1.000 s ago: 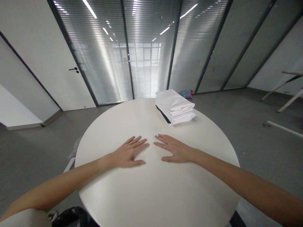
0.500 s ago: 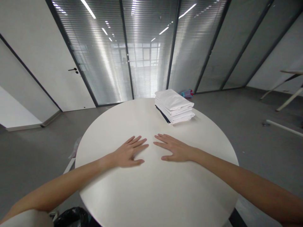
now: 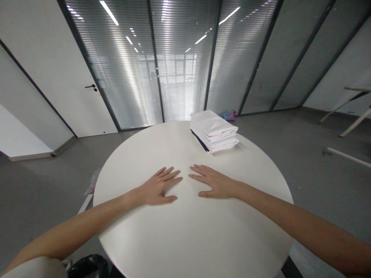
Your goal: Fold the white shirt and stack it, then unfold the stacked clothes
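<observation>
Stack of folded white cloths [image 3: 213, 131] lies on the round white tabletop [image 3: 191, 239], well ahead of both hands, nearer the right hand [image 3: 214, 183], touching neither. Dark fabric edge [image 3: 199, 140] shows under the stack. Left hand [image 3: 158, 187] and right hand rest flat, palms down, fingers spread and pointing inward, just apart. Both open, holding nothing.
</observation>
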`<state>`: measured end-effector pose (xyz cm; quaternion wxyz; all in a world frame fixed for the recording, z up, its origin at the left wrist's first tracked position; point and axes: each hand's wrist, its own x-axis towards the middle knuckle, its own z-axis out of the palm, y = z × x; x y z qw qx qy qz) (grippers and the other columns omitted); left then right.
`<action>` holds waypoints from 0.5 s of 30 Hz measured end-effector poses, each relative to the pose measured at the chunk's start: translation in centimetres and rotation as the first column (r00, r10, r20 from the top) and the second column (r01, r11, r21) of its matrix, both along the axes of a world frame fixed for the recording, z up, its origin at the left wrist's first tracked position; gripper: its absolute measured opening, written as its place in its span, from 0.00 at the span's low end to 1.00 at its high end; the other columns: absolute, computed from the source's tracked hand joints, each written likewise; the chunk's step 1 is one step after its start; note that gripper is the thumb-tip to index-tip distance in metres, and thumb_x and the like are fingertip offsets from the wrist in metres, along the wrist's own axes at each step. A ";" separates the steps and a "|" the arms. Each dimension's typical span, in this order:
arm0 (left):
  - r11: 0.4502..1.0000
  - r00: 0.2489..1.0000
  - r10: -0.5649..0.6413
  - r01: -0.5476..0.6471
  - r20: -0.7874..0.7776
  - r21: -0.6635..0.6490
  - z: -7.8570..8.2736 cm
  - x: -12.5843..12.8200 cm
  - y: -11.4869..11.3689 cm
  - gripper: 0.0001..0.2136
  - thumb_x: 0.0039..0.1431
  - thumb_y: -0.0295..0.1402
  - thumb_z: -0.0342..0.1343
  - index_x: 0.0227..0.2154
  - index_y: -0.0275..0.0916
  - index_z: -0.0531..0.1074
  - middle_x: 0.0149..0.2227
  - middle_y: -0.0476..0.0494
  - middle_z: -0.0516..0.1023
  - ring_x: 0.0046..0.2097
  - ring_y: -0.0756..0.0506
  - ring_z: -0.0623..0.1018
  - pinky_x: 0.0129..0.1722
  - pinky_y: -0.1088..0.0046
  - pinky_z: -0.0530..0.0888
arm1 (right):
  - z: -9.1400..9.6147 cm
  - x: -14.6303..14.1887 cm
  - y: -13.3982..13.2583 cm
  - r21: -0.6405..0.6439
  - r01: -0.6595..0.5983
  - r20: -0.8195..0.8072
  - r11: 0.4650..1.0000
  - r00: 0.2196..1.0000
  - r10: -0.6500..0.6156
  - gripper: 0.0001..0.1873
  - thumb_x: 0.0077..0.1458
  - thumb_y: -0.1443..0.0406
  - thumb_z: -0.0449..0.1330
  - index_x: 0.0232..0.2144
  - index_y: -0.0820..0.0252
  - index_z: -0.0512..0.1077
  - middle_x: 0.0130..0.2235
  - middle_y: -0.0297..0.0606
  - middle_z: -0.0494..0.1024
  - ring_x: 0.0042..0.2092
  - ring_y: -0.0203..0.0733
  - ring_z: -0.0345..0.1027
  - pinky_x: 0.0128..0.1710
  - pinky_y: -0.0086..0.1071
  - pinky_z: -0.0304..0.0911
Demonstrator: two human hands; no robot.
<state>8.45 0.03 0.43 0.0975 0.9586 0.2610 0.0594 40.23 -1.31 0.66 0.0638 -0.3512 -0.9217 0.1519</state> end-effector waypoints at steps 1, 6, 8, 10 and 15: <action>1.000 1.000 0.003 -0.003 0.001 0.003 0.0 0.0 0.0 0.34 0.65 0.54 0.49 0.70 0.51 0.49 0.72 0.44 0.48 0.72 0.35 0.48 0.69 0.47 0.48 | 0.0 0.0 0.0 0.001 -0.001 0.005 1.000 1.000 0.001 0.42 0.60 0.42 0.55 0.69 0.53 0.54 0.72 0.41 0.44 0.72 0.54 0.35 0.70 0.51 0.37; 1.000 1.000 0.006 -0.006 0.007 -0.005 -0.1 0.0 0.0 0.34 0.65 0.54 0.50 0.70 0.52 0.50 0.72 0.45 0.47 0.72 0.34 0.49 0.69 0.48 0.48 | 0.0 0.0 0.0 0.006 -0.006 0.017 1.000 1.000 0.006 0.42 0.60 0.41 0.54 0.69 0.54 0.54 0.72 0.41 0.44 0.72 0.54 0.34 0.70 0.51 0.36; 1.000 1.000 0.005 -0.005 0.013 -0.011 -0.1 0.0 0.0 0.34 0.64 0.54 0.50 0.70 0.52 0.50 0.72 0.45 0.48 0.72 0.34 0.49 0.69 0.48 0.48 | 0.0 0.0 0.0 0.003 -0.007 0.008 1.000 1.000 0.007 0.42 0.61 0.42 0.54 0.69 0.54 0.54 0.72 0.41 0.44 0.72 0.54 0.35 0.70 0.51 0.36; 1.000 1.000 0.008 -0.008 0.013 -0.013 0.0 0.0 0.0 0.34 0.65 0.54 0.50 0.70 0.52 0.50 0.72 0.45 0.48 0.72 0.34 0.49 0.69 0.48 0.47 | 0.0 0.1 0.0 0.005 -0.008 0.000 1.000 1.000 0.008 0.42 0.61 0.42 0.55 0.69 0.53 0.54 0.72 0.41 0.44 0.72 0.54 0.35 0.70 0.51 0.36; 1.000 1.000 0.001 -0.001 0.016 -0.014 0.0 0.0 0.1 0.34 0.65 0.54 0.50 0.70 0.52 0.49 0.72 0.45 0.48 0.72 0.34 0.48 0.69 0.47 0.48 | -0.2 0.2 0.0 0.023 -0.014 -0.009 1.000 1.000 0.014 0.41 0.61 0.43 0.55 0.69 0.51 0.53 0.72 0.40 0.44 0.72 0.53 0.35 0.70 0.51 0.37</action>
